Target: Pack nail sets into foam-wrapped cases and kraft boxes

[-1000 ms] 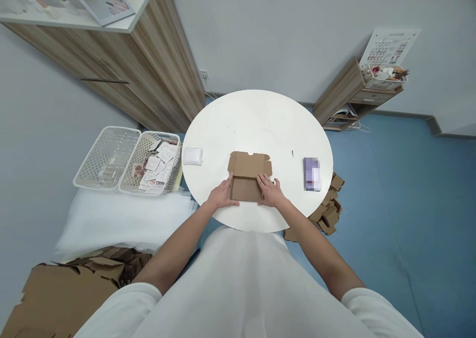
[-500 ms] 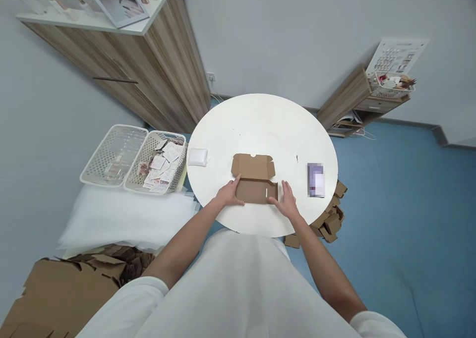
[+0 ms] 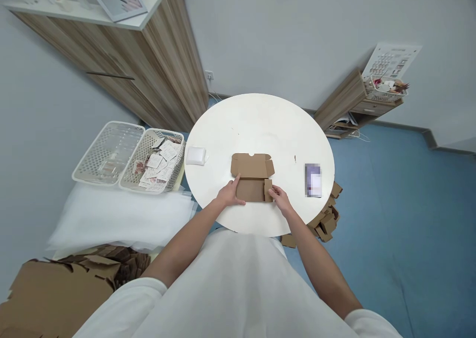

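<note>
A small brown cardboard box point(image 3: 250, 191) lies on the white round table point(image 3: 256, 122), its lid point(image 3: 251, 165) laid open toward the far side. My left hand point(image 3: 228, 193) braces the box's left end, thumb and forefinger spread along the end wall. At the other end, my right hand point(image 3: 280, 198) pinches a side flap point(image 3: 267, 190), which stands over the right part of the box. The fingertips behind that flap are partly hidden.
A white packet point(image 3: 196, 156) lies at the table's left, and a blurred purple item point(image 3: 313, 180) at its right. Two plastic baskets point(image 3: 122, 183) stand left, above white foam sheets point(image 3: 122, 216). Flat cardboard point(image 3: 55, 293) is stacked lower left; folded boxes point(image 3: 327, 221) sit beyond the table's right edge.
My right hand has moved left and turned, closing on the right flap. That flap is now folded inward over the box. The left hand stays at the left end.
</note>
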Demonstrator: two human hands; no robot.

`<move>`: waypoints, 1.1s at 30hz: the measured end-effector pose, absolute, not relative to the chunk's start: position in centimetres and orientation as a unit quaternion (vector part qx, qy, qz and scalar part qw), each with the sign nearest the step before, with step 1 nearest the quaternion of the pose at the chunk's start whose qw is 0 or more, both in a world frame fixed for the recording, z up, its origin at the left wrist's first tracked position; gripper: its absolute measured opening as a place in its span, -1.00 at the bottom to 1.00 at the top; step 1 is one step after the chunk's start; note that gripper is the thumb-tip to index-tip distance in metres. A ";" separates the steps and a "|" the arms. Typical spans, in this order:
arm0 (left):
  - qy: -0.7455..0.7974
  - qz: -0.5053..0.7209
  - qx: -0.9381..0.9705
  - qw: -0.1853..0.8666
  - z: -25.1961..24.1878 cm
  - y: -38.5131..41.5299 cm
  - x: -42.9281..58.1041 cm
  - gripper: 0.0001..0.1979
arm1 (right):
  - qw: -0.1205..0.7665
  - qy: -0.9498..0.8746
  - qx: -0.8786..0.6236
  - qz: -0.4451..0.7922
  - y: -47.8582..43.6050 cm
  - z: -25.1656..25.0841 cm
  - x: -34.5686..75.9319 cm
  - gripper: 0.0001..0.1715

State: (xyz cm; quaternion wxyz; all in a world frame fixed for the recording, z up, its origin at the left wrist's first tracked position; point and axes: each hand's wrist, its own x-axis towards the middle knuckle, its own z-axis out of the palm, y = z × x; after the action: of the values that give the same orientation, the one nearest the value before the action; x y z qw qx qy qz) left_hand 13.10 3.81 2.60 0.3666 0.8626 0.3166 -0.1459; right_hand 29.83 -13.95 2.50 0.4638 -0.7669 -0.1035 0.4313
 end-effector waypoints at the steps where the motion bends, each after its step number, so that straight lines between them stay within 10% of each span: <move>1: 0.317 -0.145 0.862 0.368 2.6 3.7 13.1 0.22 | 0.451 -0.118 -0.777 0.423 -13.7 2.4 29.8 -0.46; 12: 0.314 -0.120 0.858 0.389 2.1 2.8 13.0 0.23 | 0.273 -0.193 -0.892 0.303 -11.9 1.3 30.0 -0.87; 33: 0.345 -0.035 0.807 0.477 1.7 0.6 11.8 0.12 | 0.342 -0.155 -0.873 0.312 -14.4 1.3 28.5 -0.51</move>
State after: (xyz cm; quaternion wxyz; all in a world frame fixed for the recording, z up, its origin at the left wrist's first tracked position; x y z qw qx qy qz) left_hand 11.78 0.56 1.72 0.4774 0.8072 0.3455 -0.0345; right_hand 28.50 -14.35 1.32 0.3420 -0.8727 -0.1554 0.3118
